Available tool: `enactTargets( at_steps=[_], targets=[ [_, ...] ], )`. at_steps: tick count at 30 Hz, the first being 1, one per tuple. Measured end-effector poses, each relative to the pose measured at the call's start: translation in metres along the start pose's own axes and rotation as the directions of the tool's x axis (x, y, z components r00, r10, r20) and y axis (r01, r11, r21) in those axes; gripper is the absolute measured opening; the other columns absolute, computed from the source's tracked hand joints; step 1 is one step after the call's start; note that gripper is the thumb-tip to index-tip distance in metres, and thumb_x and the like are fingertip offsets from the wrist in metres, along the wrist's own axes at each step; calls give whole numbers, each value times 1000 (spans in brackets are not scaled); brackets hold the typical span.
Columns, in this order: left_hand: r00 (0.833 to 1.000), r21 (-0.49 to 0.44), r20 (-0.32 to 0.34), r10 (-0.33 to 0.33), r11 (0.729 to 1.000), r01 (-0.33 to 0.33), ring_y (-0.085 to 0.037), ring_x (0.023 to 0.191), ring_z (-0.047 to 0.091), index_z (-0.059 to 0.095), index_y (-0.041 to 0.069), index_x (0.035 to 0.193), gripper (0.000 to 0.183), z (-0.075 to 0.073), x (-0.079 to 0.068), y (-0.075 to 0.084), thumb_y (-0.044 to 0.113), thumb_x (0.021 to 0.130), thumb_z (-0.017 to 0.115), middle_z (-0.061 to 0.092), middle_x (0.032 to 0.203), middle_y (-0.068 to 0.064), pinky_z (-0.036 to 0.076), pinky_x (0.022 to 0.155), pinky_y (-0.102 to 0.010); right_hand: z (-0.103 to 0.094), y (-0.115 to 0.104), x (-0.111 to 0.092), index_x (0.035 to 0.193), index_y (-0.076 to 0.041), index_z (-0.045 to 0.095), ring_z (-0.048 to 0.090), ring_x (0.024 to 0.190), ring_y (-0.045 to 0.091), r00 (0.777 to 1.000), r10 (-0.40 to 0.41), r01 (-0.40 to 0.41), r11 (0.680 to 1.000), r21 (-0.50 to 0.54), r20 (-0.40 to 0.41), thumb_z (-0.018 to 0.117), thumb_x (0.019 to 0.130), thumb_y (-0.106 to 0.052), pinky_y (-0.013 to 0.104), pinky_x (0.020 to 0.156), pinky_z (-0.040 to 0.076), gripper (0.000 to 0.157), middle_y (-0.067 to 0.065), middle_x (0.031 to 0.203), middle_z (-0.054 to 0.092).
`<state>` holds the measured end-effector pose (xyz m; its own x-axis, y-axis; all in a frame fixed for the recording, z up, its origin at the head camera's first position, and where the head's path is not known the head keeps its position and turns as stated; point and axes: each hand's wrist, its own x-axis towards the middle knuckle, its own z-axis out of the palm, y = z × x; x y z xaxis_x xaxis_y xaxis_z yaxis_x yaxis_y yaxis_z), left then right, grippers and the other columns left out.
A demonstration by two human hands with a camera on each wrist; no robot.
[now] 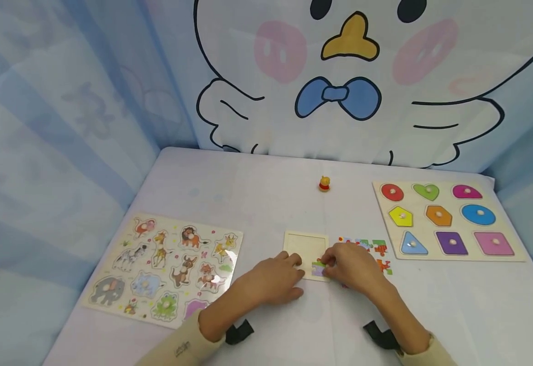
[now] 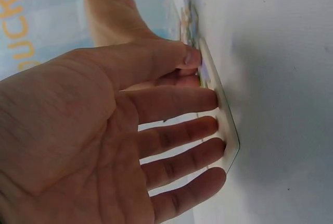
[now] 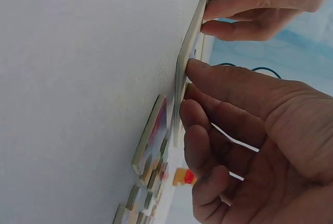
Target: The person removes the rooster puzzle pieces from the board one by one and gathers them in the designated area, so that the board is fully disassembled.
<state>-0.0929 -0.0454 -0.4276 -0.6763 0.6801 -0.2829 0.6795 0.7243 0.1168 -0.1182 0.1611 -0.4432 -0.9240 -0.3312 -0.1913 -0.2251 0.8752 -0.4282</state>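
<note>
A small wooden jigsaw tray (image 1: 306, 242) lies flat at mid-table, its recess bare apart from the lower right corner. In that corner is a green and purple jigsaw piece (image 1: 317, 269), partly covered by my right hand (image 1: 353, 265). The right thumb and index finger pinch at this piece by the tray's edge, the other fingers curled. My left hand (image 1: 271, 278) rests its fingertips (image 2: 210, 125) along the tray's left border, fingers nearly straight and spread. Several loose jigsaw pieces (image 1: 380, 247) lie right of the tray, some hidden behind the right hand.
An animal peg board (image 1: 124, 244) lies on the left, a shape peg board (image 1: 415, 244) on the right. A small yellow and red figure (image 1: 324, 184) stands at the back. Printed curtains (image 1: 285, 127) hang behind the white-covered table (image 1: 257, 188).
</note>
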Motion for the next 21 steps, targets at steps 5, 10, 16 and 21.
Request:
enactTargets(
  at_steps=[5, 10, 16, 21],
  targets=[
    [999, 56, -35, -20, 998, 22, -16, 104, 52, 72, 16, 118, 37, 4, 1, 3, 43, 96, 61, 55, 126, 2, 50, 76, -29, 1, 2, 1, 86, -13, 74, 51, 69, 13, 1000, 15, -16, 999, 50, 15, 82, 77, -14, 32, 64, 43, 12, -7, 73, 58],
    [997, 102, -60, -43, 994, 49, -15, 94, 51, 74, 15, 112, 36, 7, 2, 8, 45, 94, 63, 56, 110, 5, 49, 69, -29, 0, 6, 1, 81, -15, 72, 52, 66, 12, 1000, 7, -7, 994, 109, -3, 82, 76, -14, 32, 62, 43, 12, -8, 69, 58],
    [997, 100, -62, -42, 994, 48, -14, 90, 49, 74, 15, 111, 36, 8, 2, 9, 45, 93, 63, 54, 102, 5, 47, 66, -28, 1, 14, 0, 77, -17, 69, 54, 66, 12, 1000, 0, 1, 975, 222, -2, 82, 75, -12, 32, 62, 44, 14, -7, 68, 58],
    [996, 104, -74, -40, 993, 48, -14, 90, 49, 74, 16, 108, 34, 9, 2, 8, 45, 93, 63, 54, 102, 5, 46, 66, -28, 4, 21, 1, 78, -18, 69, 56, 69, 14, 1000, -9, 7, 950, 313, 4, 82, 76, -11, 31, 65, 45, 15, -7, 70, 60]
  ],
)
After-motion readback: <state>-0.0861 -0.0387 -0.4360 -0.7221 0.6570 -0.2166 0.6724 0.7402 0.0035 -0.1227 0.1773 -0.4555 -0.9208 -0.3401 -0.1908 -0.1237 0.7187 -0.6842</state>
